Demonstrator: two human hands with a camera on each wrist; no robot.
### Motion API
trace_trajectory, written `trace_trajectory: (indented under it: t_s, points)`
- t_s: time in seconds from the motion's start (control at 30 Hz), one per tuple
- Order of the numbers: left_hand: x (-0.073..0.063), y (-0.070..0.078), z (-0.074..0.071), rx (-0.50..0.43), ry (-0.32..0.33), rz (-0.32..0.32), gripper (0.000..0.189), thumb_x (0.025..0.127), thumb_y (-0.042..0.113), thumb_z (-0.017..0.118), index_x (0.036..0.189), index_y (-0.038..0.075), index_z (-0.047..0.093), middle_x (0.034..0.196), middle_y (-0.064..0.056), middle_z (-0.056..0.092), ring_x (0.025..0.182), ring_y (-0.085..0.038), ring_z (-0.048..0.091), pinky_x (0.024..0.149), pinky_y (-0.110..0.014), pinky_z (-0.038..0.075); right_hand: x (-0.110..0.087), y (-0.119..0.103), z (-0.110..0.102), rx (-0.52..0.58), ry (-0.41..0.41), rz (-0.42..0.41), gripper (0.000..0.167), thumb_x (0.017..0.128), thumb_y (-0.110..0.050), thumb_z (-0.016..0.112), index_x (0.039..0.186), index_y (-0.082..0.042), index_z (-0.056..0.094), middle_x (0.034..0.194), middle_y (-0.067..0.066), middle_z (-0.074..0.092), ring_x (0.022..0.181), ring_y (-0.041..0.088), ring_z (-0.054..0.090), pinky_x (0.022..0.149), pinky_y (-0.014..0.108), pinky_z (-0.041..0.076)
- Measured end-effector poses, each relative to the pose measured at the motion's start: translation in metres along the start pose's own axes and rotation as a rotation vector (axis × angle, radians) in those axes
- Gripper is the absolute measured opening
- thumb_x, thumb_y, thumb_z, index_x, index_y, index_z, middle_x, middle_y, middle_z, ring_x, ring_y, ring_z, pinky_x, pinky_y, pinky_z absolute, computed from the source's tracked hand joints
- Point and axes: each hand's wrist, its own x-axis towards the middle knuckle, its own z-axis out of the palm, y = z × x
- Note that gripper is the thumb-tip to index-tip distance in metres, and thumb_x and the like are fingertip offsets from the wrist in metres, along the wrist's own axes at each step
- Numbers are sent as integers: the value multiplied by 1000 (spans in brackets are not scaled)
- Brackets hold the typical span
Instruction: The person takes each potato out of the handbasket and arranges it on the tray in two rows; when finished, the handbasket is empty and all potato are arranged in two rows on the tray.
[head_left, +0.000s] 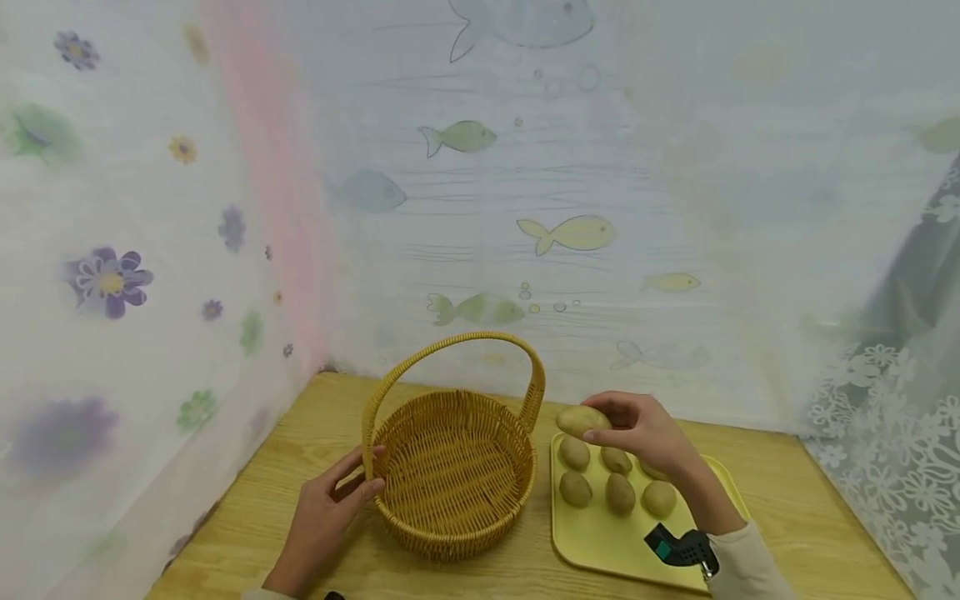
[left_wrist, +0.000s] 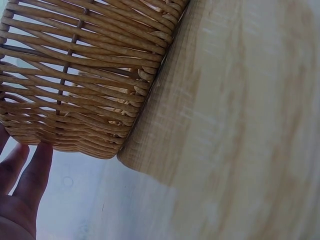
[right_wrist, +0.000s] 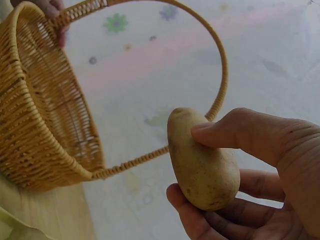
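A woven wicker basket (head_left: 454, 533) with a tall arched handle stands upright on the table, its woven bottom in sight. At its left side my left hand (head_left: 324, 510) grips the rim near the handle's base; in the left wrist view the fingers (left_wrist: 33, 172) reach the wicker wall. My right hand (head_left: 647, 433) pinches a potato (right_wrist: 202, 162) between thumb and fingers, lifted above the tray's far left corner and apart from the basket. Several more potatoes (head_left: 620, 493) lie on a yellow tray (head_left: 600, 546), some partly hidden under the right hand.
The wooden table (head_left: 787, 492) holds basket and tray side by side. Behind it hangs a pale sheet (head_left: 480, 250) printed with fish, with a flowered sheet (head_left: 150, 358) at the left. White lace (head_left: 885, 442) hangs along the right edge.
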Motion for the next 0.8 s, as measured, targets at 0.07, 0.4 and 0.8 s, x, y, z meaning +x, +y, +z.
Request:
trace_trajectory:
  t_s: [0.07,0.4,0.8]
  points:
    - [0,0,0,5,-3,4,47,99,5,73,143,-1,61,139,-20,63,130,-35,57,98,-30,55,-2,1,-2,12,3,-5,36,95,-11,80,127,0,70,111,12,74,96,26,73,81,34,62]
    - [0,-2,2,-4,-6,25,47,99,5,73,144,-1,60,138,-24,62,130,-35,58,98,-30,55,-12,7,-10,-14,19,-12,36,95,-9,78,127,3,69,109,13,73,96,23,73,80,33,63]
    - [0,0,1,2,-11,26,45,100,5,72,143,0,61,139,-19,63,132,-23,57,98,-29,55,-31,15,-22,-56,59,120,47,95,-17,80,134,5,65,124,17,69,106,21,71,87,30,60]
